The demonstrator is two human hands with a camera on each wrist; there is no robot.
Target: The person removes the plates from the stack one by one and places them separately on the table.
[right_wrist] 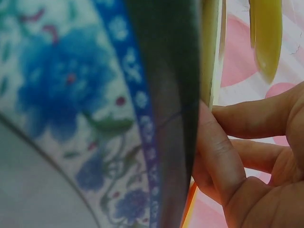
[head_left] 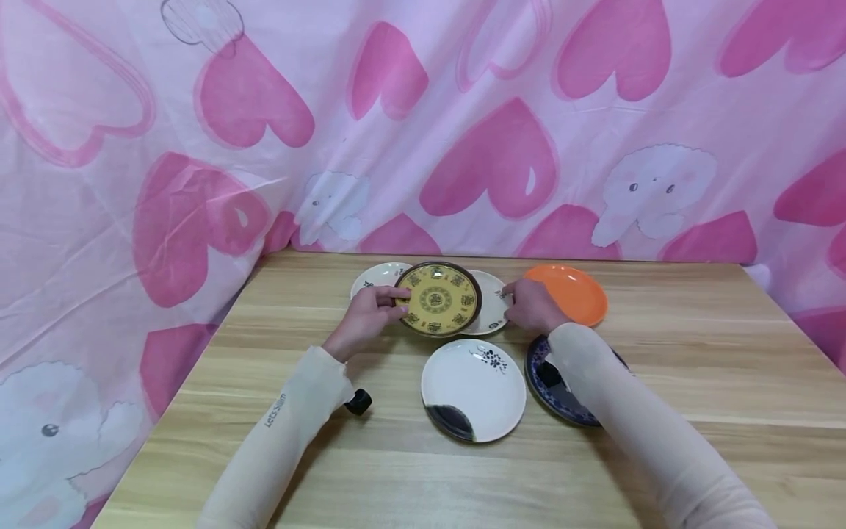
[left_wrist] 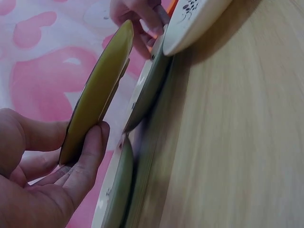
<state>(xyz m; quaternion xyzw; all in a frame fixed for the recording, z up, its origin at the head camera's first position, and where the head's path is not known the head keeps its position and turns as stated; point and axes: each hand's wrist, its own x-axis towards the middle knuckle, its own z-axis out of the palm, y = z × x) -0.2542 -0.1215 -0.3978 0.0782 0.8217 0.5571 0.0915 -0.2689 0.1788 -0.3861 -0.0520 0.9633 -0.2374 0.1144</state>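
My left hand point(head_left: 370, 316) pinches the left edge of a yellow plate point(head_left: 436, 316) with a brown rim and dark printed emblems. In the left wrist view this yellow plate point(left_wrist: 97, 90) is tilted and raised above the plates behind it, thumb on one face and fingers on the other. My right hand point(head_left: 534, 307) pinches the right rim of a white plate point(head_left: 490, 297) with small dark motifs, partly covered by the yellow one. Another white plate point(head_left: 378, 275) lies at the back left, its right part hidden behind the yellow plate.
Nearer on the wooden table point(head_left: 370, 477) lies a white plate point(head_left: 472, 382) with a black patch. A blue-patterned plate point(head_left: 565, 413) sits under my right forearm. At the back right is an orange plate point(head_left: 575, 294). A pink heart-print cloth point(head_left: 489, 162) hangs behind.
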